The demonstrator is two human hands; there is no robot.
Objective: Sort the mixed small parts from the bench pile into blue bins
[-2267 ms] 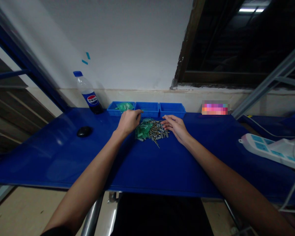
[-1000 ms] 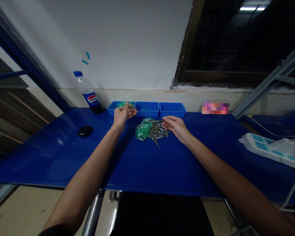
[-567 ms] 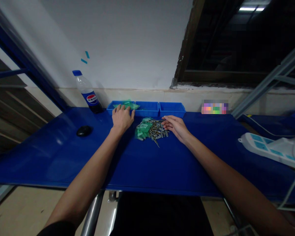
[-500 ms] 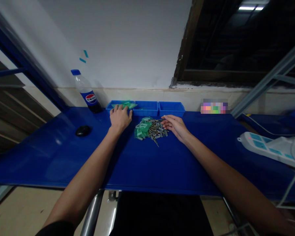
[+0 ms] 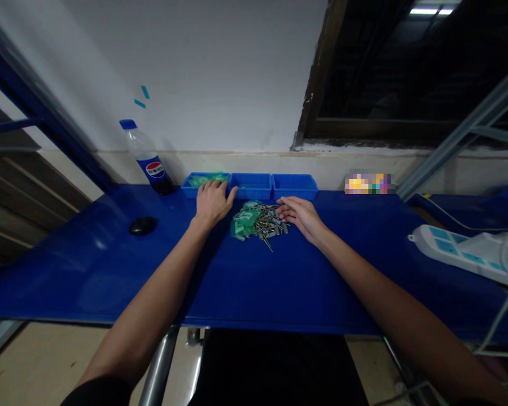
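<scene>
My left hand (image 5: 213, 202) is over the front edge of the left blue bin (image 5: 189, 192), its fingers apart and no object visible in it. Inside that bin lie green plastic pieces (image 5: 203, 179), partly behind my fingers. To the right of this hand, a pile of small metal parts (image 5: 271, 224), some pin-like and some grey blocks, lies on the table, with more green plastic pieces (image 5: 245, 221) on its left side. My right hand (image 5: 301, 216) rests at the pile's right edge, palm turned inward, fingers slightly curved and apart, with nothing seen in it.
A middle blue bin (image 5: 250, 194) and a right blue bin (image 5: 294, 194) stand against the wall. A cola bottle (image 5: 154, 169) and a black computer mouse (image 5: 142, 225) are on the left of the blue table (image 5: 254, 287). On the right lies a white power strip (image 5: 442, 248).
My left hand has shifted slightly right, its thumb spreading outward. The green plastic near its fingers now lies lower in the left bin. My right hand stays almost still.
</scene>
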